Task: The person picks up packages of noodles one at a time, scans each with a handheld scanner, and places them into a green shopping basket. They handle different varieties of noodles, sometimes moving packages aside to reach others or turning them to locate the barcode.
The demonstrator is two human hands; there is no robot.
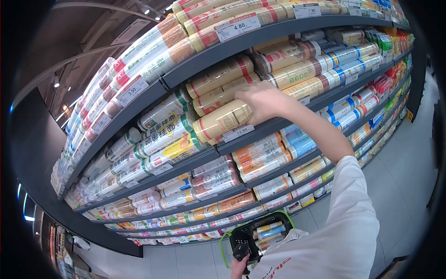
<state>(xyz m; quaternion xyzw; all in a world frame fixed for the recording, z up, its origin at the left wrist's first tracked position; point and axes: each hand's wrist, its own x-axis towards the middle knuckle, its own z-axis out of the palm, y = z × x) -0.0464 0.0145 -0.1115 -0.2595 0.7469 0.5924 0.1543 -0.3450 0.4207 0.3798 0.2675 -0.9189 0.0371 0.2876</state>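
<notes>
A: First entry, the right grip?
B: Right grip, bare hand, curled over the right end of one pale-yellow, clear-wrapped cylindrical pack. Pack lies on its side, foremost on a dark grey metal shelf.
A: Hazard?
B: Held at one end. The free left end could dip or swing when lifted; cause, off-centre hold on wrap that is probably slick.
A: Directly below the grip?
B: White rectangular price label, marked 12.90. Could be knocked askew by a low pull.
A: Above left of it?
B: Tan, red-marked cylindrical packs, stacked. Could roll forward if their front support goes.
A: Farther left?
B: White, green-ended cylindrical packs. Could be shunted by the pale-yellow pack's swinging end.
A: Farthest, well below?
B: Black plastic basket, green-rimmed, cylinders inside. Left grip, closed round a black handle; whether it belongs to the basket, cannot tell. A slipped pack could strike either.
</notes>
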